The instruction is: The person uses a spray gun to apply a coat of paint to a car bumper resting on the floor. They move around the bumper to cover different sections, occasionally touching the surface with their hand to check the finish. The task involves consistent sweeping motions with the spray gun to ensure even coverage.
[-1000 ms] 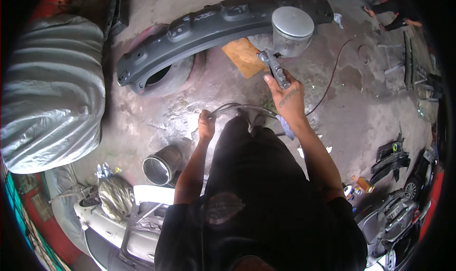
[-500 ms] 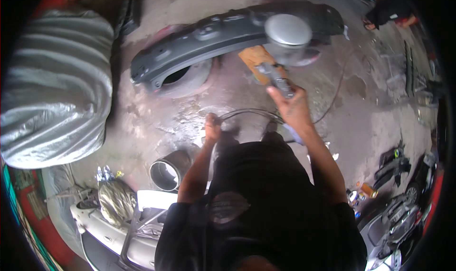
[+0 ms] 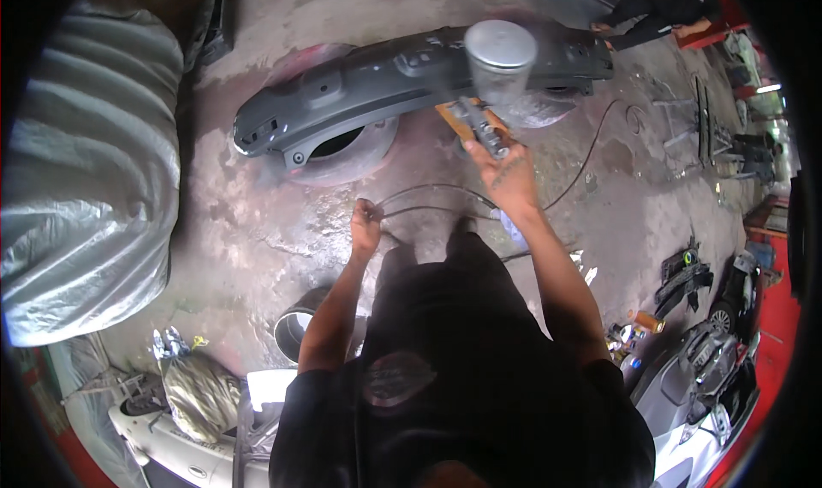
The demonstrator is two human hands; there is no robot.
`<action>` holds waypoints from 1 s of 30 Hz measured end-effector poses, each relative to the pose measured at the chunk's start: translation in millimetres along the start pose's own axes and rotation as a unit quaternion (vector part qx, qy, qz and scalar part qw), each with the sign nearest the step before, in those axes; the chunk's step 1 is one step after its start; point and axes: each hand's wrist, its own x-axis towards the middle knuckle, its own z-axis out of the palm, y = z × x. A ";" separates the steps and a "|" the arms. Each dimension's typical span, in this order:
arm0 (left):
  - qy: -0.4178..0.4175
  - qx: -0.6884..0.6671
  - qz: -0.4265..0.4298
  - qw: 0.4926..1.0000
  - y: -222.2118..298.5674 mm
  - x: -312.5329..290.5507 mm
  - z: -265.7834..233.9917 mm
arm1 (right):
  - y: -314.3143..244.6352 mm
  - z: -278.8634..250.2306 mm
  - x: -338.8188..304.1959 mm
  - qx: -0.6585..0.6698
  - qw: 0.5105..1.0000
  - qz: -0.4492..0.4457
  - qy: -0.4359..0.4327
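My right hand [image 3: 512,178] is closed round the handle of a paint spray gun [image 3: 485,128]. On top of the gun sits a round cup with a silvery lid [image 3: 502,43]. A piece of orange-brown material, card or cloth [image 3: 454,125], is around the gun's body. The gun is over the near edge of a long dark grey car bumper [image 3: 368,81], and its cup hides part of that bumper. Lower left, my left hand [image 3: 366,225] grips a loop of dark air hose [image 3: 432,187], which arcs across toward my right forearm.
Round supports [image 3: 377,150] hold the bumper up. A silver-covered bulk [image 3: 94,180] fills the left side. Behind me are a metal drum [image 3: 294,334], a plastic-wrapped bundle [image 3: 201,394] and car parts. Hose [image 3: 591,164] trails on the right floor; another person [image 3: 655,13] is far right.
The spray gun and my right hand have shifted a little left, still by the bumper's near edge. The whole view has shifted, bringing more of the other person into sight. Both grips persist.
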 end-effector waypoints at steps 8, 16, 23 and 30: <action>-0.002 0.022 -0.004 1.000 -22.2 6.8 -26.2 | -24.5 12.4 7.3 0.080 0.989 0.077 -0.098; -0.090 0.028 0.029 0.995 29.7 32.4 26.8 | 16.5 -55.3 96.2 -0.081 0.982 0.171 -0.017; -0.110 0.034 0.059 0.992 57.9 67.8 77.2 | 48.2 -75.1 135.8 -0.153 0.974 0.168 0.002; -0.108 0.038 -0.001 0.993 38.9 79.3 54.3 | 49.0 -55.6 135.1 0.016 0.975 0.164 -0.149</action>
